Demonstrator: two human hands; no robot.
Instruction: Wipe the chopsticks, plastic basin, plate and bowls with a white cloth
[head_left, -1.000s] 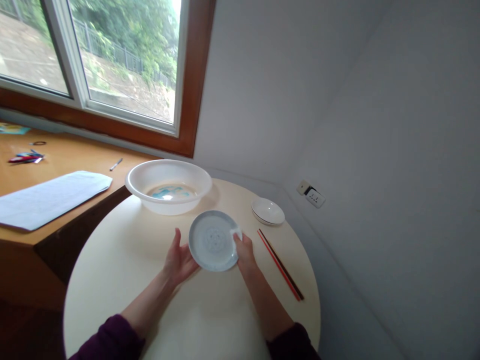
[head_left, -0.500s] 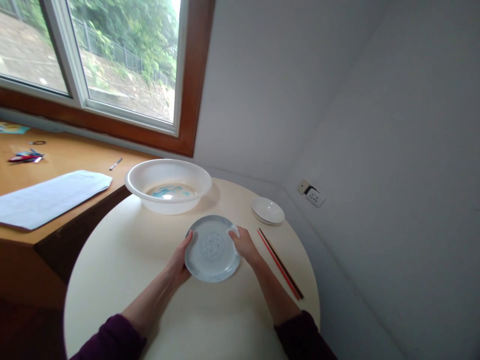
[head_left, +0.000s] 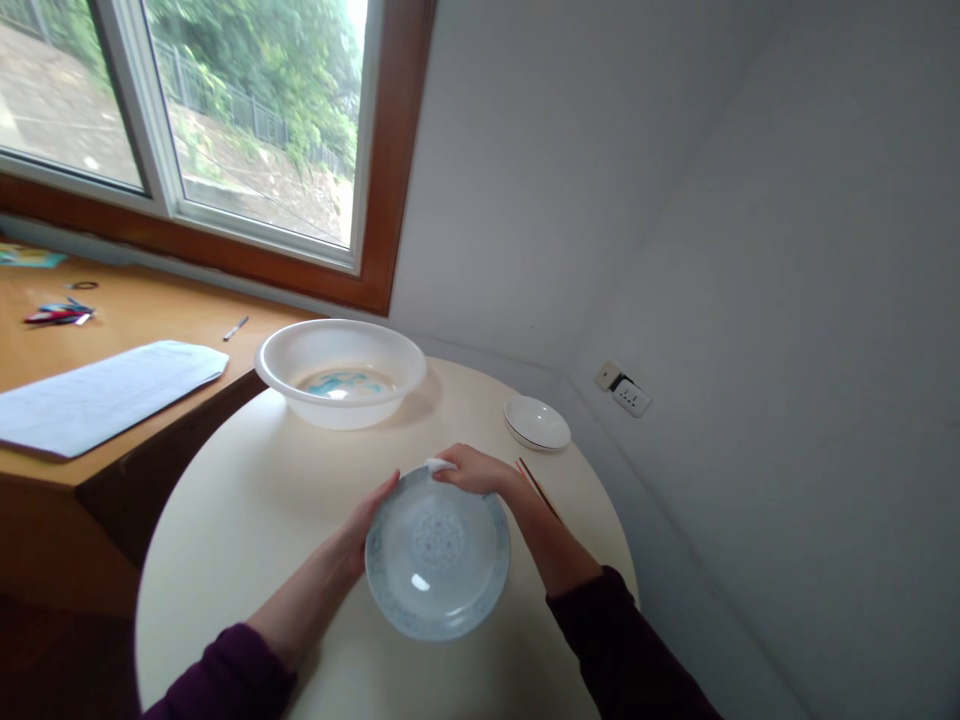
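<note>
A pale plate point(head_left: 439, 560) with a grey-blue patterned rim and a floral centre is held above the table, tilted with its inner face toward me. My left hand point(head_left: 367, 525) grips its left edge, thumb along the rim and the other fingers hidden behind. At the far rim my right hand point(head_left: 472, 468) is closed on a small white cloth or tissue point(head_left: 440, 465), pressed against the plate's edge.
A translucent white basin point(head_left: 341, 375) stands at the table's back left. White dishes point(head_left: 537, 423) lie stacked at the back right, near chopsticks point(head_left: 538, 488) partly hidden by my right arm. A wooden desk point(head_left: 165, 300) with papers and pens adjoins on the left.
The plate has come nearer to me and tilted more. My right hand, with the white cloth or tissue, has moved from the right edge leftward along the far rim.
</note>
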